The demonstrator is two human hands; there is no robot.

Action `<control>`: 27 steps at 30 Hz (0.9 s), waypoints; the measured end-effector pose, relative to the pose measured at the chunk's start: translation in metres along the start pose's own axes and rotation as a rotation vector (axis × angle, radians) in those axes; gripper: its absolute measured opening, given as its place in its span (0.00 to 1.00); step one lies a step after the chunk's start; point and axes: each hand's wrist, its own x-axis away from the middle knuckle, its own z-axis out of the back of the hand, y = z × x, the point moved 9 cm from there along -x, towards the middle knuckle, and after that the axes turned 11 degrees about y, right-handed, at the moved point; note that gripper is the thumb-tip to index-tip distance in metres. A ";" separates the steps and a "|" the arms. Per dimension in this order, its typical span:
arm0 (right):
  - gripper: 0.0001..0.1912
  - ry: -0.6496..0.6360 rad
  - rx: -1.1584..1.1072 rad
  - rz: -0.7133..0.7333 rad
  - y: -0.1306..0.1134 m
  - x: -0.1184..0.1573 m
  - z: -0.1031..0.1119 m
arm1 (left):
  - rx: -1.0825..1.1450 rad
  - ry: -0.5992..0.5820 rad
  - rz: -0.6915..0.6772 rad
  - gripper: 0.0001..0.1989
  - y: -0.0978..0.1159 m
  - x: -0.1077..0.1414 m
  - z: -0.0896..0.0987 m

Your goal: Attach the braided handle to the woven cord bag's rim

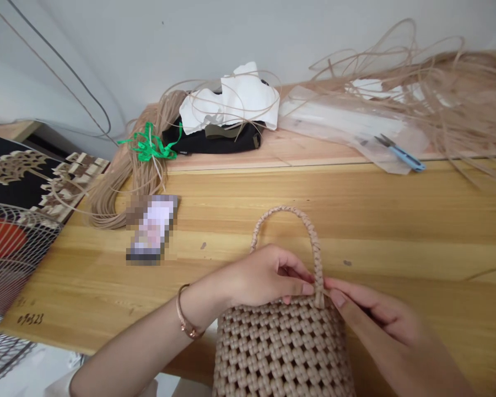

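A tan woven basket (283, 350) with an open-weave body stands upright at the table's front edge, its lower part cut off by the frame. Its wrapped, braided handle (315, 242) arches above the rim. My left hand (268, 275) reaches over the rim, with thumb and fingers pinched at the right base of the handle. From the other side, my right hand (376, 311) pinches a short bit of tan strand (326, 293) at that same base. The fingertips of both hands nearly meet there, and some fingers are partly hidden.
Blue-handled snips (405, 157) lie on a plastic bag (339, 118) at the back. Loose tan strands (471, 105) spread at the right. A strand coil with a green tie (151, 143), a blurred phone (154, 229), and a black pouch (215, 138) under white paper (248, 99) lie leftward.
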 end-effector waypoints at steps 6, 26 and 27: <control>0.21 0.124 0.111 0.032 0.004 0.002 0.005 | -0.169 0.061 -0.192 0.03 0.011 0.003 0.004; 0.15 0.096 0.034 -0.013 0.000 0.001 0.003 | -0.556 -0.046 -0.548 0.08 0.040 0.017 -0.003; 0.15 0.100 0.025 -0.020 0.001 0.001 0.003 | -0.594 -0.067 -0.573 0.08 0.041 0.017 -0.005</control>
